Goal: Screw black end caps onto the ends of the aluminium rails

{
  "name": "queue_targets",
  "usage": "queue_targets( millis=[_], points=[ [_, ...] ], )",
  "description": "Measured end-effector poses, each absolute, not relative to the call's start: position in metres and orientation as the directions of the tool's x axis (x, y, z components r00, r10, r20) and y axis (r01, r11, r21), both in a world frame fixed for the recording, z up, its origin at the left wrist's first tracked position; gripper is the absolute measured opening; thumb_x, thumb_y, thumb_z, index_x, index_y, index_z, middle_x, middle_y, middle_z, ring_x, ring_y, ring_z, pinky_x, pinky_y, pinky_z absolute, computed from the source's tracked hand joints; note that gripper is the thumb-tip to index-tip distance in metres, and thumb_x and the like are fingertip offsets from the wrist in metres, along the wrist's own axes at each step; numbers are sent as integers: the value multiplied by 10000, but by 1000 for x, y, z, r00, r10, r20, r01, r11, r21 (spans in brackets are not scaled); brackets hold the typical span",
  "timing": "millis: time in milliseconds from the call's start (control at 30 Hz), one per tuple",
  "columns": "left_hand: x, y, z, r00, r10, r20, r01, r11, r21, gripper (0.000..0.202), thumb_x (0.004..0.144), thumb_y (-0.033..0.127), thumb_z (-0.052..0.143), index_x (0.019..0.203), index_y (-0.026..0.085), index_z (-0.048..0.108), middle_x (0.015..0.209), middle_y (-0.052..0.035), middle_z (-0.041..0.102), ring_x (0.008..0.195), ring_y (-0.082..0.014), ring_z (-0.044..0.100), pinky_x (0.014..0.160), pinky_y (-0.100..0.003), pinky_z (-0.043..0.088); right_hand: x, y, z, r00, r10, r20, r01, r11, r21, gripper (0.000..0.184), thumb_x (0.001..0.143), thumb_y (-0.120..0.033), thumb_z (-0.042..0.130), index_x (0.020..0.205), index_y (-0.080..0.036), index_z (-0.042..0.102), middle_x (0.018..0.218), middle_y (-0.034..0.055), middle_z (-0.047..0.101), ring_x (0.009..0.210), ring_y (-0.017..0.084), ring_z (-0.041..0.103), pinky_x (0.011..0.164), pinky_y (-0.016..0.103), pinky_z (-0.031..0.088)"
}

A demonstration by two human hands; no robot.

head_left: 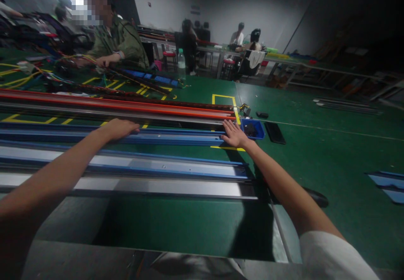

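Observation:
A long blue metal rail (pixel 176 138) lies across the green table. My left hand (pixel 117 129) is palm down over it, fingers stretched out to the right along the rail. At the rail's right end rests my right hand (pixel 235 135), its fingers spread and reaching toward the red and black rails. Just beyond are an orange-red rail (pixel 189 108) and a dark rail with a silver strip (pixel 176 118). Nearer me lie a wider blue-edged silver rail (pixel 176 166) and a silver-and-black rail (pixel 176 186).
A blue tray (pixel 260 129) with small black parts and a black phone (pixel 275 132) sit right of my right hand. Across the table, a person in a green jacket (pixel 126 40) handles wires. A bottle (pixel 181 65) stands there; blue pieces (pixel 389 185) lie far right.

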State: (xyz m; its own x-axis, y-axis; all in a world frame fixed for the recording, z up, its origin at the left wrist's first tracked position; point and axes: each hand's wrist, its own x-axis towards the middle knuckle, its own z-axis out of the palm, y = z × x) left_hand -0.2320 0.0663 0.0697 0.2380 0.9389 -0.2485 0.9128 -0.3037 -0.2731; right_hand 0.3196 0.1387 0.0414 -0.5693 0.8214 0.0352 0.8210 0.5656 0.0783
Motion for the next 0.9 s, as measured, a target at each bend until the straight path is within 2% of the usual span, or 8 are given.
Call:
queue_targets(
  millis=[167,367,500,767,900],
  points=[
    [-237,70,67,241,937,-251,910,-308,-277,445,992,260,345,1284,173,669,1304,-151,712,1127,-292,685,828,-326,518,318,138,44,-554,832,25,830,550,87,793,1018,-498,366,1656,-53,209,1713,155,203,1587,338,191,1278,542,178],
    [-236,71,67,237,939,-249,906,-306,-293,412,1022,252,344,1274,193,665,1314,-148,705,1123,-285,691,835,-340,526,316,138,44,-531,847,27,845,526,101,770,1007,-460,382,1652,-66,237,1712,149,223,1587,359,179,1273,567,169],
    [-233,72,68,236,939,-252,899,-309,-309,376,1023,236,379,1270,203,661,1293,-133,718,1118,-254,695,826,-312,530,315,139,44,-520,854,24,851,515,105,758,1004,-443,390,1649,-70,251,1710,154,233,1587,361,179,1271,571,171],
    [-234,74,70,267,932,-246,889,-337,-311,405,980,163,395,1270,205,675,1291,-132,719,1083,-248,717,794,-308,544,316,139,46,-526,850,5,847,523,97,769,998,-438,384,1657,-75,227,1716,140,215,1588,364,169,1270,576,168],
    [-239,78,66,286,931,-227,890,-346,-297,361,991,232,424,1233,183,687,1236,-145,741,1064,-235,723,781,-279,533,316,139,48,-527,850,-1,846,525,90,773,1000,-435,387,1659,-70,214,1719,144,201,1587,368,167,1269,578,161]
  ],
)
